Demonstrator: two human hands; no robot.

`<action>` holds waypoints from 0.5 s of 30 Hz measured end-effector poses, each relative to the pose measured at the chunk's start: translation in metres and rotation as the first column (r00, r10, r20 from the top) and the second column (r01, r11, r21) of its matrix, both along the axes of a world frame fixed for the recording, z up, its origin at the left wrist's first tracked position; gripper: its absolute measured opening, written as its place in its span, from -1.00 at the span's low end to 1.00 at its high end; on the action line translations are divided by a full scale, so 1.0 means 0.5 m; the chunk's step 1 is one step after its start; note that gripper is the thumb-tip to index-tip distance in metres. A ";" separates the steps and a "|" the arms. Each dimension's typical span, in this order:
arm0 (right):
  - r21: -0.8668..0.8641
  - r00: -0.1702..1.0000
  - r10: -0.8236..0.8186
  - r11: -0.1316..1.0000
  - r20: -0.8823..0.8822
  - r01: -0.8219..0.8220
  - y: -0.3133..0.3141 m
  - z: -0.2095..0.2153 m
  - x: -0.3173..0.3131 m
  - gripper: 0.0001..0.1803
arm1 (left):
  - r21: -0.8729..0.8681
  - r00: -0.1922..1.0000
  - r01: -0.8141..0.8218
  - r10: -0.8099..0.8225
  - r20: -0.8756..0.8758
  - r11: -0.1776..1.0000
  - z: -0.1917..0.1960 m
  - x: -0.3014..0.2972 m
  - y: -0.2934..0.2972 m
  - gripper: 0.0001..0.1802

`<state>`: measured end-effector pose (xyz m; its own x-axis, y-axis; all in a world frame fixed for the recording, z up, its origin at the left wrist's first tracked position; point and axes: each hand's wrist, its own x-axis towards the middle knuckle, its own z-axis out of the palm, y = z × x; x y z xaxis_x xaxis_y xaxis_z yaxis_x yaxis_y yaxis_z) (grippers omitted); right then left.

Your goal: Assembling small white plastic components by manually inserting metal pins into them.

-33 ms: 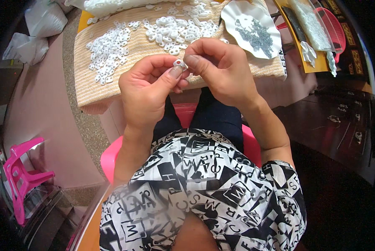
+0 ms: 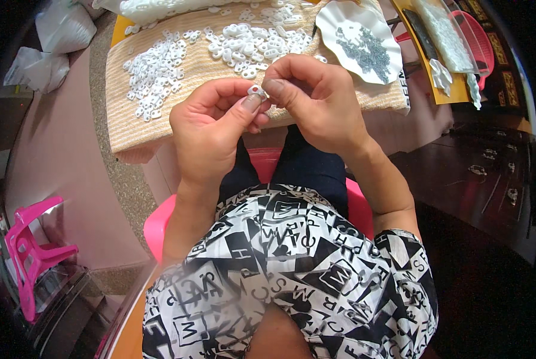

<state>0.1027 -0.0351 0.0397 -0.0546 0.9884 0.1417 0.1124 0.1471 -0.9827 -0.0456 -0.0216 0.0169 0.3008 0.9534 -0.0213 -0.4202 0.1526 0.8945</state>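
Observation:
Between the thumb and forefinger of my left hand (image 2: 211,122) is a small white plastic piece (image 2: 255,90) with holes in it. My right hand (image 2: 319,102) meets it from the other side, thumb and forefinger pinched at the piece's edge; whatever those fingertips hold is hidden. Beyond my hands lies a heap of similar white pieces (image 2: 253,46), and a second spread of them (image 2: 157,72) is further left. A white wavy-rimmed dish (image 2: 328,27) at the far right holds many small dark grey parts (image 2: 366,51).
A striped beige cloth (image 2: 124,122) covers the table. Along its far edge rests a clear bag of white pieces (image 2: 160,7). To the right are a filled clear bag (image 2: 441,36) and a pink basket (image 2: 480,39). A pink stool (image 2: 40,251) stands at lower left.

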 end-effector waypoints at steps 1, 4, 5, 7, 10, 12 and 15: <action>0.051 0.997 -0.042 0.998 0.063 0.039 -0.001 -0.001 -0.001 -0.89 | 0.021 1.000 -0.019 0.020 -0.025 1.000 0.000 0.001 -0.001 -0.87; 0.116 0.984 -0.077 0.992 0.162 0.058 -0.003 -0.003 0.000 -0.90 | 0.065 0.998 -0.037 0.040 -0.050 0.997 0.003 0.005 -0.004 -0.88; 0.116 0.984 -0.077 0.992 0.162 0.058 -0.003 -0.004 -0.001 -0.90 | 0.065 0.998 -0.037 0.040 -0.050 0.997 0.004 0.006 -0.005 -0.88; 0.097 0.992 -0.079 0.993 0.098 0.070 -0.004 -0.007 -0.005 -0.92 | 0.067 0.997 -0.047 0.051 -0.061 0.997 0.005 0.009 -0.006 -0.89; 0.093 0.994 -0.085 0.993 0.065 0.079 -0.004 -0.008 -0.010 -0.93 | 0.086 0.994 -0.063 0.070 -0.082 0.994 0.004 0.011 -0.008 -0.91; 0.112 0.990 -0.095 0.990 0.102 0.084 -0.004 -0.009 -0.008 -0.94 | 0.109 0.990 -0.068 0.081 -0.117 0.992 0.005 0.012 -0.010 -0.91; 0.138 0.984 -0.107 0.987 0.143 0.087 0.000 -0.014 -0.008 -0.94 | 0.155 0.978 -0.071 0.099 -0.183 0.985 0.009 0.013 -0.011 -0.93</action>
